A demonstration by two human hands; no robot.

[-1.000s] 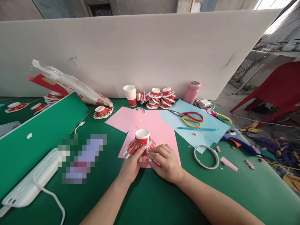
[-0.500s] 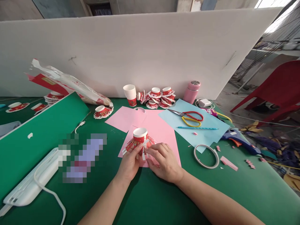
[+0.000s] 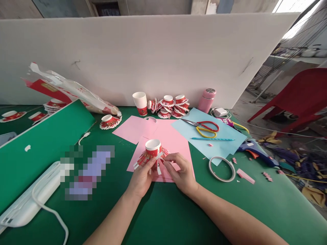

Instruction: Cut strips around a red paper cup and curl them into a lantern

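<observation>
A red paper cup [image 3: 153, 146] with a white rim is held upright over the pink paper [image 3: 176, 136]; its lower wall is cut into strips that splay outward. My left hand [image 3: 142, 178] grips it from the left, thumb pressed on the strips near the front. At the cup's right side, my right hand [image 3: 182, 173] has thumb and index finger pinched together on a strip. The pinched end is partly hidden by the fingers. One white-tipped strip slants up between the two hands, and another points down.
Behind stand stacked paper cups [image 3: 140, 103], a pile of cut cups [image 3: 170, 107] and a pink bottle [image 3: 207, 100]. Rightward lie scissors [image 3: 206, 129], a blue pencil [image 3: 213, 139], a tape roll [image 3: 222, 169] and a glue gun [image 3: 258, 153]. A green laptop lid [image 3: 46, 136] stands left.
My right hand's fingers have drawn back slightly to the right and closed into a pinch on a strip. My left hand keeps its hold. The view has shifted a little.
</observation>
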